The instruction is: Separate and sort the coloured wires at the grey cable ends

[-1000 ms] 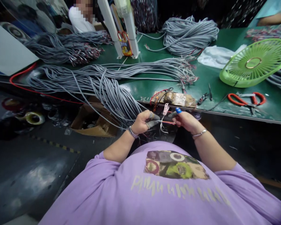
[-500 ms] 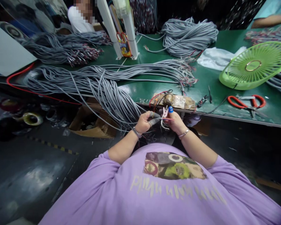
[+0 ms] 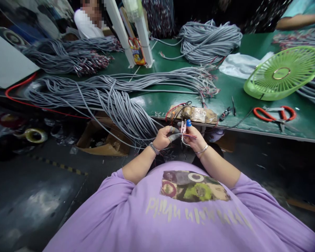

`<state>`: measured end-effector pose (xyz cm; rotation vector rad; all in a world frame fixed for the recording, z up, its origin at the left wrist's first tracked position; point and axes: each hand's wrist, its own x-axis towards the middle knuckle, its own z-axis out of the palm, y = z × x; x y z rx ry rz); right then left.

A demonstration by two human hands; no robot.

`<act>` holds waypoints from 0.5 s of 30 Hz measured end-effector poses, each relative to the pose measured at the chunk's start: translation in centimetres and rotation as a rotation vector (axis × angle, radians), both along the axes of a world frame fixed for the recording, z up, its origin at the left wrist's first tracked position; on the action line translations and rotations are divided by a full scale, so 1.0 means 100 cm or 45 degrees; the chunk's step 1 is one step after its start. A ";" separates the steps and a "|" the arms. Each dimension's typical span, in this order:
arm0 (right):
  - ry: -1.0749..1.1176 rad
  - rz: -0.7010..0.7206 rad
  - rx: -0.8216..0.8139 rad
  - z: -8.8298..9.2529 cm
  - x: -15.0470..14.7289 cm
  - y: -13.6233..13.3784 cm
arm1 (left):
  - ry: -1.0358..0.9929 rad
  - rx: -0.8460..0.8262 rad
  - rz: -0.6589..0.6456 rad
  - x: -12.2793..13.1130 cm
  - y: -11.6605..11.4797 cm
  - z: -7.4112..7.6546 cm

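My left hand [image 3: 163, 138], with grey coverings on its fingertips, is closed in a pinch on the end of a grey cable. Thin red and white wires [image 3: 190, 135] stick out of that end towards my right hand [image 3: 197, 139]. A blue cover sits on one right fingertip. My right fingers are closed around a small pale-pink clip-like tool [image 3: 183, 127], which meets the wires where they leave the cable. Its jaws are too small to make out. From the left, a thick bundle of grey cables [image 3: 125, 108] hangs over the table edge beside my left hand.
On the green table [image 3: 233, 127] lie red-handled pliers [image 3: 275, 114], small black snips [image 3: 225, 114], a green fan [image 3: 282, 73] and a taped block [image 3: 199, 113]. A coiled cable heap [image 3: 211, 41] lies behind. An open cardboard box [image 3: 103, 140] stands below. Other people sit across the table.
The whole view has shifted slightly left. My hands stay close together at the cable end, and the pink tool now sits nearer my left fingertips, against the wires.
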<state>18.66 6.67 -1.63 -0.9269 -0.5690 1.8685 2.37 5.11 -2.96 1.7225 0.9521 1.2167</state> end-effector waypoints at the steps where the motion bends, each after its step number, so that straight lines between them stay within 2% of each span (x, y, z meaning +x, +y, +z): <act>1: 0.002 0.008 0.005 -0.001 0.000 0.000 | 0.000 -0.010 0.000 0.000 0.000 0.000; 4: 0.006 0.021 0.041 -0.006 0.000 -0.001 | -0.030 -0.063 -0.020 0.000 0.000 0.001; 9: 0.057 0.152 0.102 -0.016 0.007 -0.006 | -0.165 -0.225 -0.113 -0.001 -0.004 0.004; 15: 0.111 0.134 -0.016 -0.028 0.016 -0.010 | -0.187 -0.353 -0.143 -0.011 -0.031 0.008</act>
